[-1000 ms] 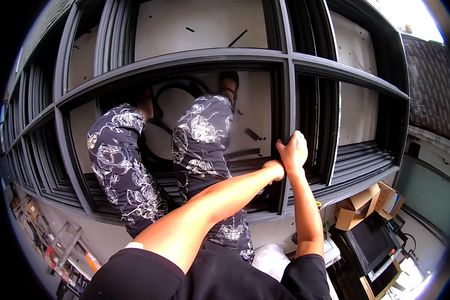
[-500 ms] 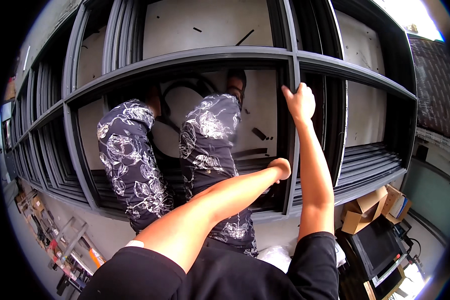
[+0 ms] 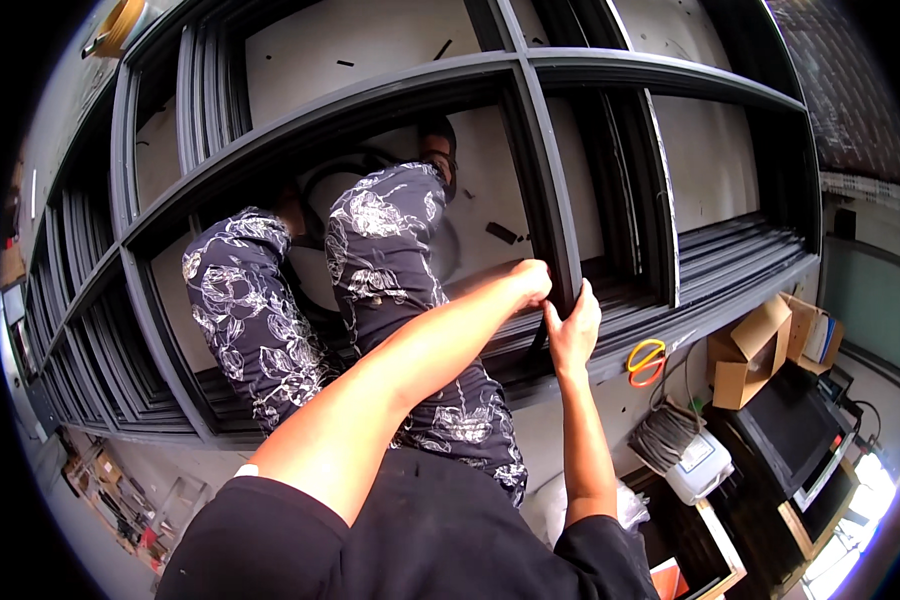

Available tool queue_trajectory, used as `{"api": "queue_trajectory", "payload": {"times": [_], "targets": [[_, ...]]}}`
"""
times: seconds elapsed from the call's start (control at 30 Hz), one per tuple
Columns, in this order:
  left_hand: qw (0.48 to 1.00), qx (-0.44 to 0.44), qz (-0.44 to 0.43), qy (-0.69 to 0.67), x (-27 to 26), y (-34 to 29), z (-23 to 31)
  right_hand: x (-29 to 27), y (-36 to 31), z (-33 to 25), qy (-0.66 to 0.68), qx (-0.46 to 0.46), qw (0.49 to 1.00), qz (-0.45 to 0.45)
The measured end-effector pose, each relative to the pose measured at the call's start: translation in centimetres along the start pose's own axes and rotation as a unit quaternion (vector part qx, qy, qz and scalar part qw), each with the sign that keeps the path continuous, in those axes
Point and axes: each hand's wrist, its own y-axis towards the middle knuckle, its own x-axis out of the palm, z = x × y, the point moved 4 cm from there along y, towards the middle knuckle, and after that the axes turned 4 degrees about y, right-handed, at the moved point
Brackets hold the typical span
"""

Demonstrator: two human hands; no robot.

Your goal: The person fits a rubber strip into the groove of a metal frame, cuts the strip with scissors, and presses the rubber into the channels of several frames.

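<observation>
Both hands meet at the vertical black bar (image 3: 555, 230) of the dark frame (image 3: 300, 140). Left hand (image 3: 532, 282) pinches its edge; right hand (image 3: 573, 328) wraps it, fingers closed. Keep 2 grips close and pressure even.

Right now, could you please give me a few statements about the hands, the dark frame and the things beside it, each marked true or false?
1. Both hands are at the vertical bar of the dark frame. True.
2. The right hand is holding the scissors. False: the yellow and orange scissors lie apart, right of that hand.
3. The left hand is above the right hand. True.
4. The cardboard box is shut. False: its flaps are open.
5. The person's patterned trousers show through the frame. True.
</observation>
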Motion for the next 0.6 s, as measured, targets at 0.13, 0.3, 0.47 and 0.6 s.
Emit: {"api": "queue_trajectory", "payload": {"times": [0.13, 0.3, 0.47, 0.6], "targets": [[0.999, 0.017, 0.004, 0.038, -0.7, -0.8, 0.4, 0.9, 1.1, 0.6, -0.034, 0.026, 0.999, 0.025], [0.979, -0.015, 0.146, -0.141, -3.7, -3.9, 2.2, 1.1, 1.3, 0.0, -0.063, 0.024, 0.996, 0.057], [0.962, -0.008, 0.185, -0.201, -4.7, -3.3, 2.0, 1.5, 1.9, -0.3, -0.059, 0.056, 0.995, 0.059], [0.965, -0.018, 0.248, -0.077, -4.4, -2.6, 2.1, 1.6, 2.4, -0.2, -0.049, 0.074, 0.994, 0.063]]}}
